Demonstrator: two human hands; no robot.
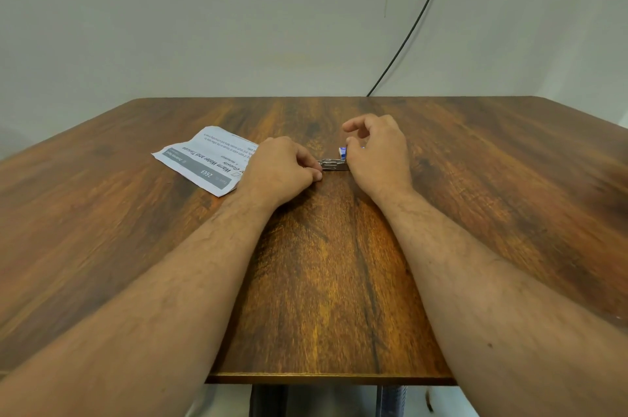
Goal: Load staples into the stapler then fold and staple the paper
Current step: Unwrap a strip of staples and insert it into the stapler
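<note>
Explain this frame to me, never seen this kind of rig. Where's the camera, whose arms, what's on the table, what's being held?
There is no machine here: a person does the job with bare hands. The single picture comes from a wide-angle camera worn on the person's head, looking forward and down, so the two forearms reach in from the bottom edge.

The surface is a wooden table against a plain wall, with a black cable running down behind it.

On the table, to the left, lies a printed paper sheet, flat and not yet folded.

Between the hands sits a small metal stapler with a blue and white part at its right end. The left hand has curled fingers at its left end; the right hand grips the right end. Whether staples are already inside cannot be seen.
</note>
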